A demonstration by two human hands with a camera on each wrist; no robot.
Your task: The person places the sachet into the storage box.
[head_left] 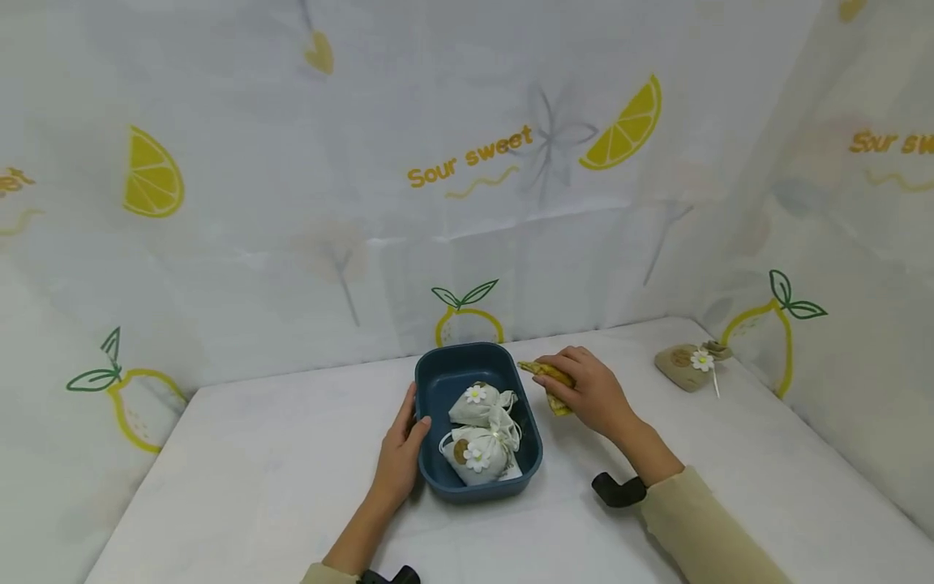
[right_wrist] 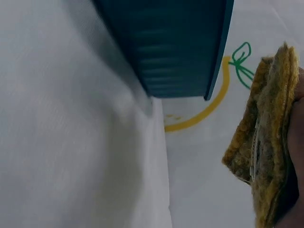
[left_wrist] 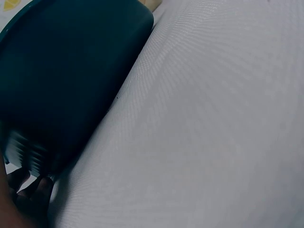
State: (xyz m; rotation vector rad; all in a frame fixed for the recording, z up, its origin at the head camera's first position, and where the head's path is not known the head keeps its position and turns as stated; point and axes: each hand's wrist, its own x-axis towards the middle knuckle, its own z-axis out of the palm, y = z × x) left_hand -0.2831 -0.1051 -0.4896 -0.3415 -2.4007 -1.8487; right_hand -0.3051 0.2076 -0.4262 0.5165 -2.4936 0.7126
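Observation:
A dark blue plastic bin (head_left: 447, 489) stands on the white-covered table. My left hand (head_left: 397, 454) holds its left wall, thumb at the rim and fingers along the outside; in the left wrist view the fingertips (left_wrist: 43, 187) touch the bin's ridged side. Inside lie two pale drawstring pouches, one farther back (head_left: 467, 408) and one nearer (head_left: 474, 462), each with a white flower. Just right of the bin, my right hand (head_left: 589, 391) pinches a yellow fuzzy zip pouch (right_wrist: 270, 137), apart from the bin. Part of this pouch is hidden by the hand.
A brown drawstring pouch (head_left: 684, 369) with a white flower lies at the table's back right. Behind the table hangs a white curtain (head_left: 292, 284) printed with lemons, and it continues along both sides. The bin is close to the back curtain.

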